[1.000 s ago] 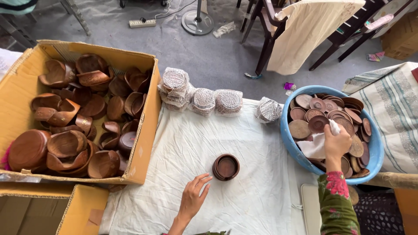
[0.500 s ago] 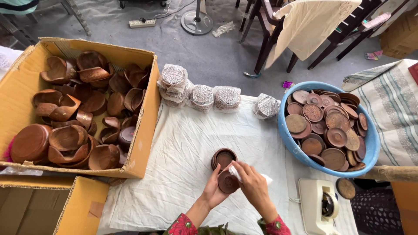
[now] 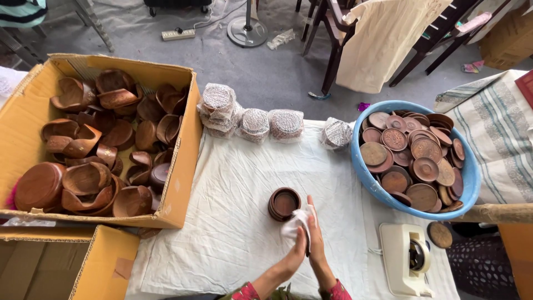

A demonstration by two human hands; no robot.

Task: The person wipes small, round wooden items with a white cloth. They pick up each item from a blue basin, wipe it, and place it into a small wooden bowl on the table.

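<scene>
While both hands meet at the near edge of the cloth-covered table (image 3: 239,183), the left hand (image 3: 296,253) and the right hand (image 3: 316,239) press palm to palm around a white cloth (image 3: 294,222), fingers straight and closed flat against it. A thin dark edge shows between the palms, likely a wooden disc (image 3: 307,244), though most of it is hidden. Just to the far left of the hands, touching the white cloth, sits a short stack of round dark wooden coasters (image 3: 284,203) in a rimmed holder.

To the right, a blue plastic basin (image 3: 383,191) holds many brown wooden discs, some carved. At the left stands a large open cardboard box (image 3: 22,122) heaped with wooden bowls of mixed shapes, and a second box (image 3: 100,261) lies nearer, at the lower left. Along the far edge of the table rest four wrapped stacks of discs (image 3: 254,123) in clear plastic. A cream tape dispenser (image 3: 408,258) sits near right, with one loose disc (image 3: 440,234) just beside it.
</scene>
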